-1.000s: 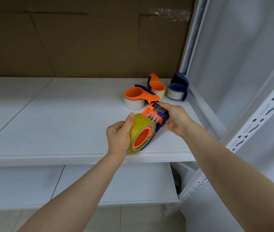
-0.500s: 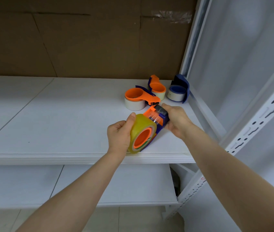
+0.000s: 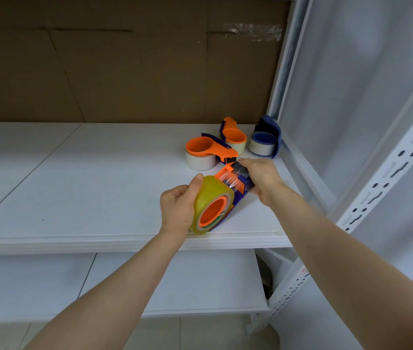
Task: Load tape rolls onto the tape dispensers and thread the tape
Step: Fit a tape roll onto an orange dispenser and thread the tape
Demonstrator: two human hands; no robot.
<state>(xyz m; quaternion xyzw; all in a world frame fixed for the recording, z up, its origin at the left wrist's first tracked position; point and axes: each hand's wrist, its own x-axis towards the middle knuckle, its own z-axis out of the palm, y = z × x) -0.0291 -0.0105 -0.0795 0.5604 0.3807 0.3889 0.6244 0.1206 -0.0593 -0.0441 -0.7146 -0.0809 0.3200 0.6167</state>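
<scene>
The left hand (image 3: 179,207) curled round the translucent yellow tape roll (image 3: 209,195), thumb on its upper rim. At two o'clock from it, the right hand (image 3: 263,180) gripped the head of the orange-and-blue plastic tape dispenser (image 3: 243,192).

The roll sat on the dispenser's orange hub, and a strip of clear tape (image 3: 230,180) ran toward the head. Loading looked done and threading seemed in hand. The next move likely called for drawing the tape end flat to the cutter without folding it.

The dispenser lay tilted between both hands, near the front edge of the white shelf board (image 3: 99,188). Around twelve o'clock stood an orange dispenser with a white roll (image 3: 201,154), a second orange dispenser (image 3: 233,137) and a blue dispenser (image 3: 263,142).
</scene>
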